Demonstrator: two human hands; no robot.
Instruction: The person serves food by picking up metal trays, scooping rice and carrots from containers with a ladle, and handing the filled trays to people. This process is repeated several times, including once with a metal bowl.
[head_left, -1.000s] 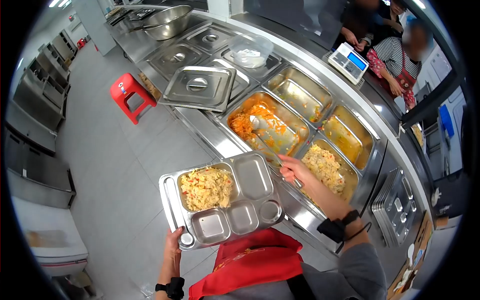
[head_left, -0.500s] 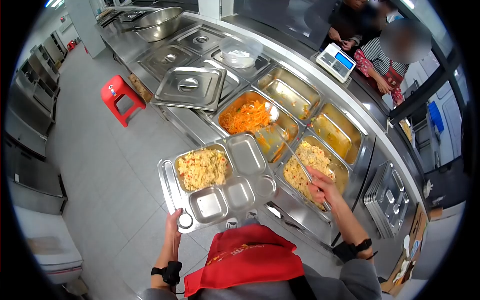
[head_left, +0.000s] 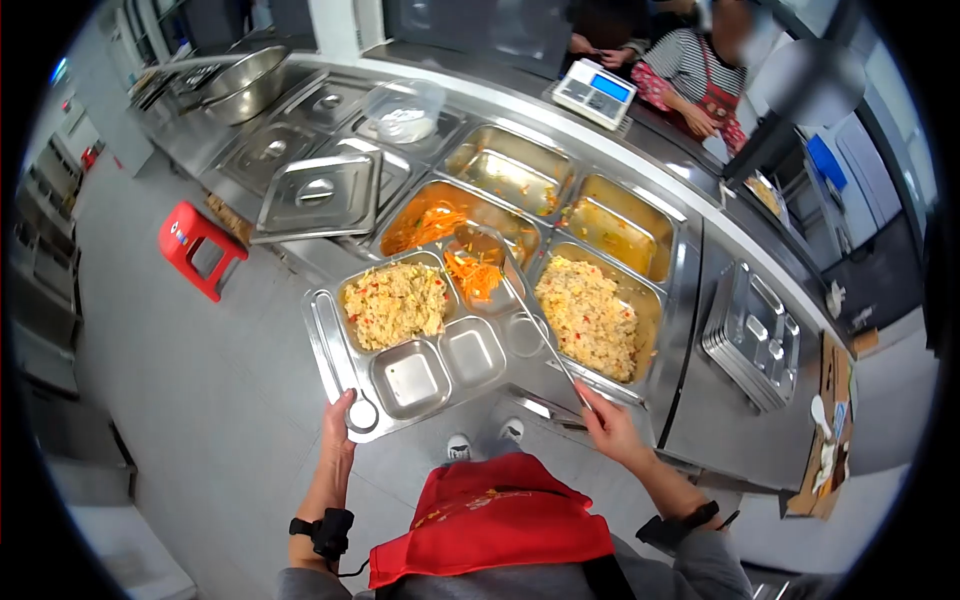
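Slanting across the right side of the metal tray (head_left: 331,345), the serving spoon (head_left: 549,345) is extending away and leftward from your right hand (head_left: 604,425), its long axis running from your fingers to the bowl at the tray's far-right compartment. You are gripping the handle with that hand, just off the tray's near-right side, so it is the nearer of your two to the spoon. The spoon's bowl is hanging at or just above the shredded carrot (head_left: 475,275) in that compartment; I cannot tell whether it is touching.

Your left hand (head_left: 340,412) is clasping the tray's near-left corner, diagonally opposite the bowl. Fried rice (head_left: 395,305) is sitting heaped in the tray's far-left compartment.

Past the tray's far-right edge, the carrot pan (head_left: 492,207) is showing partly hidden, set into the desk (head_left: 725,432). The rice pan (head_left: 648,303) is standing just right of the tray, and a steel lid (head_left: 300,208) is lying beyond it to the left. Farther out, a stack of trays (head_left: 755,335) is resting well to its right, and a red stool (head_left: 188,232) is standing to its left on the floor.
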